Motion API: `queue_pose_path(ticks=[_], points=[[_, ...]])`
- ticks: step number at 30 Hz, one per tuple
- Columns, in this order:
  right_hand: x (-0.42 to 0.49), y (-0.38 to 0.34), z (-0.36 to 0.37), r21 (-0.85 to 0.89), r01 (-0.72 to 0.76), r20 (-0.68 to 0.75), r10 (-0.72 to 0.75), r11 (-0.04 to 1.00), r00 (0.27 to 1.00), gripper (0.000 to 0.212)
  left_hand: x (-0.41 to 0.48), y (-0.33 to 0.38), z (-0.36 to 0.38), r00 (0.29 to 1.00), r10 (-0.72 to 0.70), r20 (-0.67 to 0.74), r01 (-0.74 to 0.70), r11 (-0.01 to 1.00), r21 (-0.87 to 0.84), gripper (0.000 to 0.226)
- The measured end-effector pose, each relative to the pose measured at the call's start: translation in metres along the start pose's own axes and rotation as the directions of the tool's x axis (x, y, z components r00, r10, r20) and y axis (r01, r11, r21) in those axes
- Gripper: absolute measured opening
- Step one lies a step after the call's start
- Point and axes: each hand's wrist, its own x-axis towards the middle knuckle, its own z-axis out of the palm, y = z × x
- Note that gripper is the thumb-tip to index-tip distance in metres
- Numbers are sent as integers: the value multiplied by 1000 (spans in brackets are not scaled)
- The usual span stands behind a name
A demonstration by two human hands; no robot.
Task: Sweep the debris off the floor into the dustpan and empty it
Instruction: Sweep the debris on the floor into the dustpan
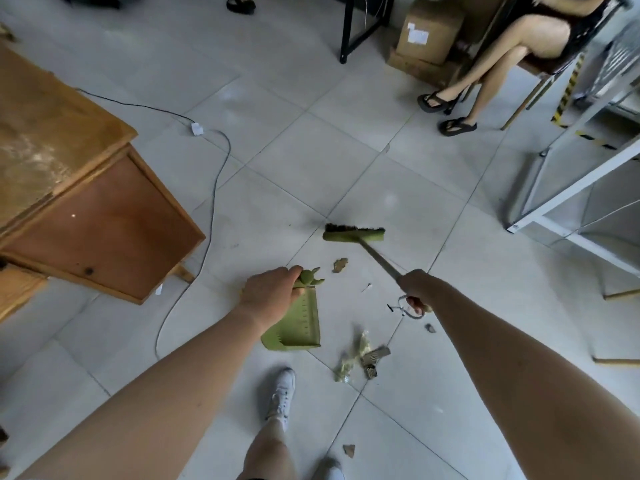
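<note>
My left hand (269, 293) grips the top of a green dustpan (298, 327), which hangs upright with its lip on the grey tiles. My right hand (417, 289) is closed around the metal handle of a green broom (354, 233); the brush head rests on the floor beyond the dustpan. Debris lies between them: a brown scrap (339, 265), a small white sliver (366, 287), crumpled yellowish wrappers (353, 358) and a grey piece (374, 356) right of the pan. A small stone (430, 328) and another brown scrap (349, 450) lie nearer my feet.
A wooden desk (86, 216) stands at the left, with a black cable (211, 209) trailing across the floor beside it. A metal shelf frame (581, 188) is at the right. A seated person's legs (485, 77) and cardboard boxes (426, 32) are at the back right. My white shoe (282, 393) is below the dustpan.
</note>
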Motion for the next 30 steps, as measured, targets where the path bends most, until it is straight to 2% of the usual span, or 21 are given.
queue_pose_path(ticks=[3,7,12,15,21,27,30], points=[[20,-31,15,40,-11,14,10,999,1000,31,23,-14,-3,1000,-7,26,9,997,-77,29],[34,-57,23,61,8,104,-14,998,995,27,54,-27,-9,999,17,50,-9,987,-159,28],[41,-47,31,-52,-160,186,167,986,968,34,76,-36,-13,994,55,97,-35,981,-190,30],[39,-13,27,29,-242,158,235,970,959,36,78,-33,-12,994,76,83,-59,980,-191,29],[14,91,54,213,-406,192,370,888,909,36,60,-10,-2,992,120,47,-113,985,-127,24],[-35,188,81,124,-384,230,350,915,908,43,5,24,14,994,110,2,-110,993,-53,26],[-66,232,87,186,-392,264,338,901,903,36,-35,44,25,990,138,-9,-138,990,23,30]])
